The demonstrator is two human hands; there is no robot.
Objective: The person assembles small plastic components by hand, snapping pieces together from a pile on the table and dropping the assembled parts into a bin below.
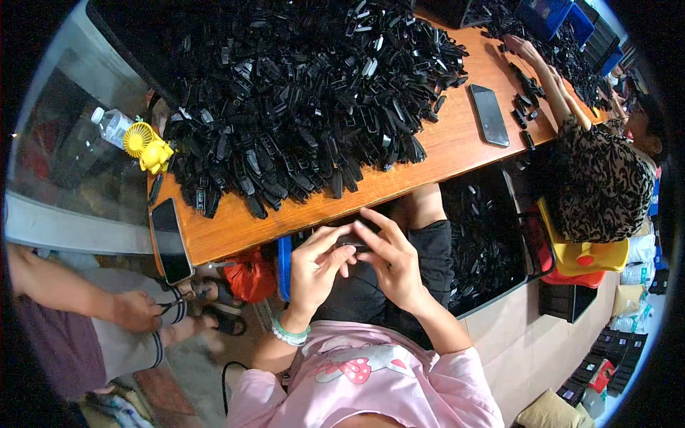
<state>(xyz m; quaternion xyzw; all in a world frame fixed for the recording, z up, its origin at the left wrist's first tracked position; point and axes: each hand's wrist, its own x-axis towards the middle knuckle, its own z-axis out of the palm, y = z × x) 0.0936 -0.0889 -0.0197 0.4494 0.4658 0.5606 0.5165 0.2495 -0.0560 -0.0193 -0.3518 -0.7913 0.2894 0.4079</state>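
Observation:
My left hand (314,267) and my right hand (396,267) meet over my lap, just off the table's front edge. Between their fingertips is a small dark piece (349,242), mostly covered by the fingers, so its exact kind does not show. The fingers of both hands are bent in a pinch around it. On the wooden table (228,239) beyond them lies a large heap of small black plastic parts (307,107), narrow and buckle-like, some with shiny faces.
Phones (171,241) (489,114) lie at the table's left corner and right side. A yellow fan (146,146) and bottle (113,127) stand at left. A black bin (492,250) of parts sits right of my legs. One co-worker (599,185) reaches over the table; another person's hand (138,311) is at left.

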